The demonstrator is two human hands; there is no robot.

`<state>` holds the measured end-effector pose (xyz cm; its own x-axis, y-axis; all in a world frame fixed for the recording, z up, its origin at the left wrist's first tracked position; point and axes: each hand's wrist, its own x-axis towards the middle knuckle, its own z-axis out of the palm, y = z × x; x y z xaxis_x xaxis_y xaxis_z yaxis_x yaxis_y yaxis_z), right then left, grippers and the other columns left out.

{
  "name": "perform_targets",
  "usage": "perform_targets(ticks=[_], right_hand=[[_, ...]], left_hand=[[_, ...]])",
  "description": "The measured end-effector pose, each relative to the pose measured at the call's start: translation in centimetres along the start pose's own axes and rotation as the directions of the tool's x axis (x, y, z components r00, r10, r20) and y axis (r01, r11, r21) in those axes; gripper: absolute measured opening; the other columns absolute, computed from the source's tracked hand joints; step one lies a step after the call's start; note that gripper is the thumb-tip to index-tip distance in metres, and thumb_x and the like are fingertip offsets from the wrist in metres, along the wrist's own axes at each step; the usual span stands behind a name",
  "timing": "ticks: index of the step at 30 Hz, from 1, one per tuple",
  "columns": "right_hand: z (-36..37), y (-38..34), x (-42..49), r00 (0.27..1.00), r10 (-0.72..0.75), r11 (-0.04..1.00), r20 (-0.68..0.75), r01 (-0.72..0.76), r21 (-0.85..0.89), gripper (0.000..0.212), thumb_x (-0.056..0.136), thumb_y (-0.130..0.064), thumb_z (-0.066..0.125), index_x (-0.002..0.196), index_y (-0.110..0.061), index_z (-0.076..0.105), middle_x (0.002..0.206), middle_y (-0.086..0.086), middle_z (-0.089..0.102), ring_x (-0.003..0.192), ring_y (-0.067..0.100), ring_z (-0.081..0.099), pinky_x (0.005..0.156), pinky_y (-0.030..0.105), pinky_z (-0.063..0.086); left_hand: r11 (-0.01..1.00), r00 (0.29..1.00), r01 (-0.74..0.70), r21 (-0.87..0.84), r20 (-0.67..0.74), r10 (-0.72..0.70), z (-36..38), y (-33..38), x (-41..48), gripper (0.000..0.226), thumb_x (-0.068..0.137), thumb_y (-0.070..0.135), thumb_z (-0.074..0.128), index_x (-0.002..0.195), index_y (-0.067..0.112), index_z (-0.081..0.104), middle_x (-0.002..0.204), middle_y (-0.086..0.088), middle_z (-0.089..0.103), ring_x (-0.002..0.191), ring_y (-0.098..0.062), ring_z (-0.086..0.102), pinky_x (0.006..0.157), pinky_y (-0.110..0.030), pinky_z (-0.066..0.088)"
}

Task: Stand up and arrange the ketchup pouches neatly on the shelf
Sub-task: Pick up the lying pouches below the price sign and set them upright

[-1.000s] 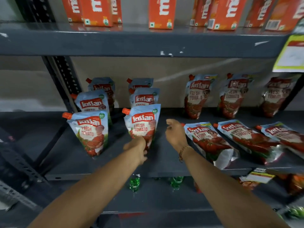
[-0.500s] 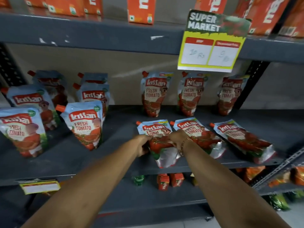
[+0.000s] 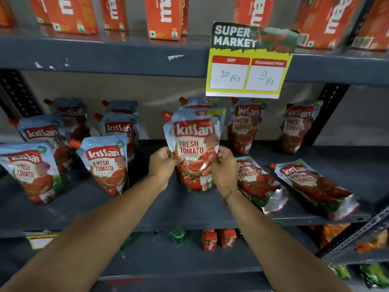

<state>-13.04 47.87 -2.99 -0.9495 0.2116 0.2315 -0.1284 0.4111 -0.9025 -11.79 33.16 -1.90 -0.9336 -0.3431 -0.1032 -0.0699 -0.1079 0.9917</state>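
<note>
The left hand (image 3: 163,163) and right hand (image 3: 224,165) each grip a side of one ketchup pouch (image 3: 194,152), holding it upright over the grey shelf (image 3: 147,207), with more pouches standing behind it.

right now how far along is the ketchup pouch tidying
Done: the left-side pouches stand upright in rows. In hand: left hand and right hand hold one Kissan pouch upright, its base at the shelf. Left: two pouches lying flat on the right.
</note>
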Motion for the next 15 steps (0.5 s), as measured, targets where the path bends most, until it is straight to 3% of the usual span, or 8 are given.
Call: perform_targets(ticks=[3, 4, 6, 9, 11, 12, 15], right_hand=[[0.7, 2.1, -0.4, 0.997, 0.058, 0.997, 0.060, -0.054, -0.059, 0.007, 0.087, -0.004, 0.053, 0.089, -0.004, 0.060, 0.093, 0.011, 0.068, 0.095, 0.027, 0.064, 0.066, 0.014, 0.043], [0.6, 2.3, -0.5, 0.996, 0.068, 0.996, 0.064, -0.064, -0.067, 0.006, 0.087, -0.003, 0.052, 0.085, -0.006, 0.057, 0.089, 0.009, 0.064, 0.090, 0.025, 0.061, 0.057, 0.009, 0.038], [0.3, 2.1, -0.4, 0.992, 0.093, 0.990, 0.085, -0.083, -0.116, 0.007, 0.088, -0.004, 0.051, 0.090, -0.004, 0.058, 0.089, 0.010, 0.062, 0.086, 0.023, 0.055, 0.050, 0.011, 0.035], [-0.7, 1.6, 0.1, 0.983, 0.090, 0.982, 0.160, -0.061, -0.180, 0.017, 0.087, -0.005, 0.050, 0.101, -0.001, 0.059, 0.100, 0.015, 0.069, 0.097, 0.030, 0.062, 0.071, 0.026, 0.045], [-1.9, 1.9, 0.3, 0.978, 0.101, 0.972, 0.184, -0.057, -0.229, 0.025, 0.086, -0.002, 0.049, 0.109, -0.002, 0.059, 0.108, 0.017, 0.069, 0.106, 0.032, 0.062, 0.086, 0.035, 0.050], [-2.6, 2.1, 0.5, 0.979, 0.105, 0.961, 0.173, -0.055, -0.271, 0.029, 0.085, -0.003, 0.050, 0.113, -0.002, 0.059, 0.112, 0.017, 0.068, 0.108, 0.033, 0.061, 0.090, 0.037, 0.050], [-5.3, 3.0, 1.4, 0.992, 0.100, 0.858, 0.077, -0.047, -0.512, 0.032, 0.081, -0.024, 0.055, 0.108, -0.009, 0.064, 0.110, 0.017, 0.069, 0.107, 0.036, 0.063, 0.091, 0.039, 0.051]], left_hand=[[0.995, 0.998, 0.030, 0.098, -0.066, -0.023, -0.5, -2.1, 0.0, 0.023, 0.075, -0.005, 0.071, 0.083, 0.013, 0.061, 0.115, -0.017, 0.068, 0.096, -0.022, 0.063, 0.094, -0.040, 0.052], [0.993, 0.996, 0.038, 0.115, -0.082, -0.029, -0.5, -2.4, -0.1, 0.023, 0.075, -0.004, 0.071, 0.086, 0.012, 0.060, 0.115, -0.017, 0.069, 0.096, -0.021, 0.063, 0.093, -0.039, 0.052], [0.982, 0.992, 0.040, 0.185, -0.124, -0.017, -0.2, -2.4, -0.3, 0.025, 0.075, 0.000, 0.073, 0.096, 0.008, 0.062, 0.115, -0.014, 0.069, 0.098, -0.022, 0.064, 0.089, -0.034, 0.052], [0.959, 0.956, 0.106, 0.262, -0.293, -0.026, 1.2, -2.2, -1.2, 0.033, 0.078, 0.011, 0.072, 0.109, 0.003, 0.063, 0.113, -0.011, 0.069, 0.102, -0.026, 0.065, 0.076, -0.028, 0.047], [0.964, 0.902, 0.230, 0.135, -0.401, -0.159, 2.8, -2.6, -2.6, 0.032, 0.083, 0.017, 0.066, 0.110, 0.001, 0.063, 0.109, -0.012, 0.068, 0.092, -0.028, 0.064, 0.071, -0.029, 0.046], [0.955, 0.884, 0.294, 0.037, -0.390, -0.257, 3.5, -2.9, -3.3, 0.027, 0.086, 0.020, 0.061, 0.106, 0.002, 0.063, 0.104, -0.013, 0.069, 0.082, -0.028, 0.062, 0.067, -0.030, 0.047], [0.862, 0.846, 0.484, -0.148, -0.171, -0.505, 6.5, -3.4, -5.7, 0.022, 0.093, 0.027, 0.049, 0.080, 0.010, 0.056, 0.068, -0.005, 0.054, 0.056, -0.017, 0.046, 0.054, -0.027, 0.044]])
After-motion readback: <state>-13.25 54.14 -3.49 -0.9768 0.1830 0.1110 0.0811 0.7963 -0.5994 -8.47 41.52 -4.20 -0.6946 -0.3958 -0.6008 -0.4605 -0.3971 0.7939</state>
